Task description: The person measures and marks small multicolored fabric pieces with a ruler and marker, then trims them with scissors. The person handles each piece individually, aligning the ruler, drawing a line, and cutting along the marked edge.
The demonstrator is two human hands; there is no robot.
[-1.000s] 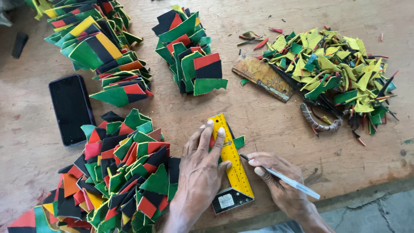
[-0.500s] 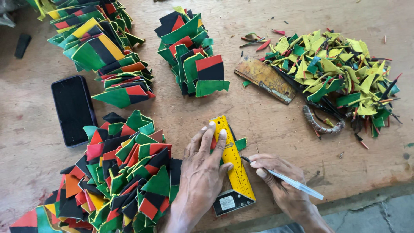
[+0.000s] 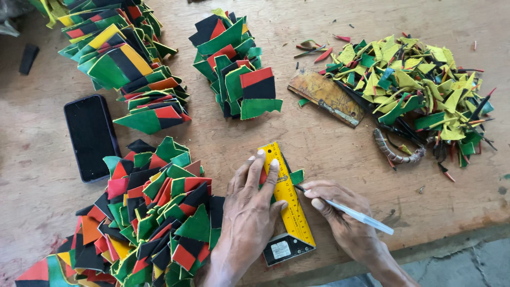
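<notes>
- A worn brown wooden worktop (image 3: 340, 149) fills the view, with a strip of grey floor (image 3: 457, 266) showing past its near edge at the lower right.
- The left hand (image 3: 247, 223) lies flat, palm down, its fingers (image 3: 258, 162) spread and pressing on a yellow ruler (image 3: 289, 204) that has a black block at its near end.
- Under the ruler lies a small green piece (image 3: 296, 176), its corner sticking out on the ruler's right side.
- The right hand (image 3: 340, 215) pinches a slim pale-handled knife or pen (image 3: 353, 213) between thumb and fingers, the tip touching the ruler's right edge by the green piece.
- Just left of the left hand spreads a big heap of cut pieces (image 3: 143, 212) in red, black, green and orange.
- 2 more stacks of the same striped pieces stand farther back: 1 at the upper left (image 3: 122, 64), 1 at the middle (image 3: 236, 69).
- A black phone (image 3: 91, 135) lies screen up between the upper-left stack and the near heap.
- At the upper right sits a loose pile of yellow and green offcuts (image 3: 414, 85), with a rusty flat metal bar (image 3: 325, 96) touching its left side.
- A curved wrapped handle (image 3: 396, 153) lies at the near edge of that pile.
- No containers show; everything rests straight on the worktop.
</notes>
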